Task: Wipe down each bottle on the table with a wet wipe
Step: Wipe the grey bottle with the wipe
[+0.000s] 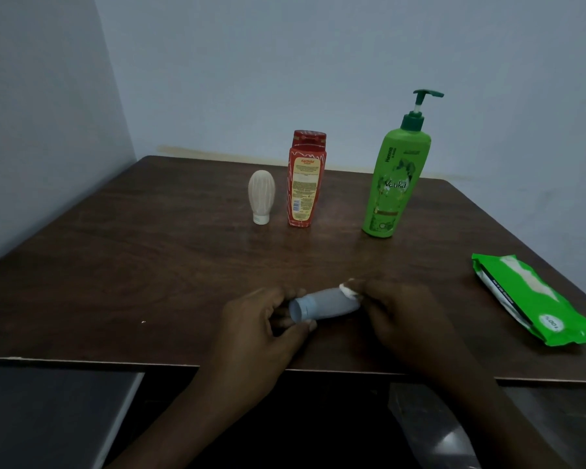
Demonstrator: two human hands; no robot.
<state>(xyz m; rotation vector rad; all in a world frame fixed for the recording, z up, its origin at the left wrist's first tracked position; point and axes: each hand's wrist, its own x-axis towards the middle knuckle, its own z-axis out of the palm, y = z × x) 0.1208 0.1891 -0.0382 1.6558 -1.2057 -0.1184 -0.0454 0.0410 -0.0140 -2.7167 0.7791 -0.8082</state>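
Small grey-blue bottle (325,304) is lying on its side just above the near part of the table (149,265), its pale blue capped end pointing left. It is a short, plain cylinder, and no label is showing. The left hand (261,319) is gripping the capped end, with the fingers behind it and the thumb curled under. The right hand (403,316) is pinching a crumpled white wet wipe (348,290) against the bottle's far end.

Further back, three bottles are standing well apart from the hands: a ribbed beige bottle (261,196) resting on its white cap, a red bottle (305,181) just beside it, and a tall green pump bottle (394,184) off to the right. A green wipes pack (528,299) is lying flat near the right edge.
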